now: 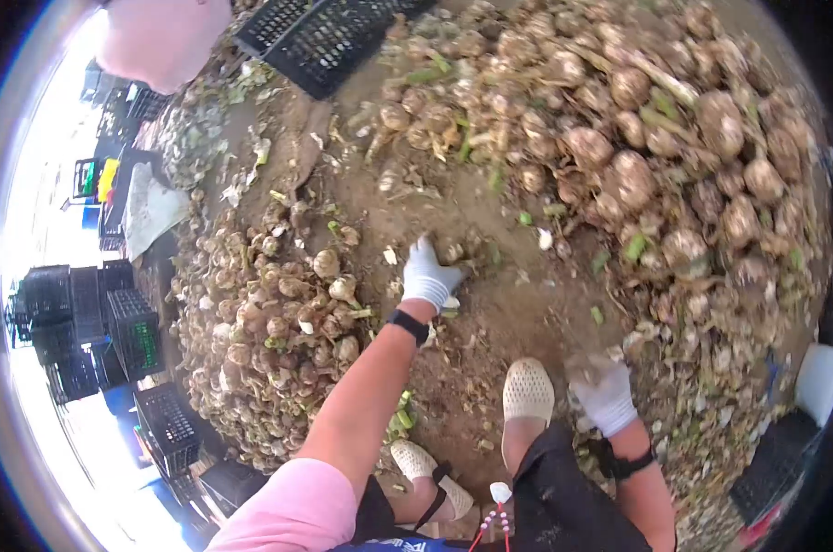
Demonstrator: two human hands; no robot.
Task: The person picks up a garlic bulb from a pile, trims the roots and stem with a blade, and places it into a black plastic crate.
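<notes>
My left hand (425, 278), in a white glove with a dark wristband, reaches down over the bare soil between two heaps of garlic. Its fingers point away from me, with the thumb apart to the right and nothing seen between them. A small garlic bulb (454, 251) lies just off its fingertips. To its left spreads a heap of trimmed garlic bulbs (274, 322). My right hand (608, 396), also gloved, is low beside my right shoe (528, 394), over scraps of stalk and skin; its dirty fingers are smeared by motion.
A large heap of garlic with stalks (630, 175) fills the far right. At the top stands a black plastic crate (329, 41). Stacked crates (136, 331) line the left side. A person's pink garment (163, 37) shows at top left. A white block-like thing (820, 382) is at far right.
</notes>
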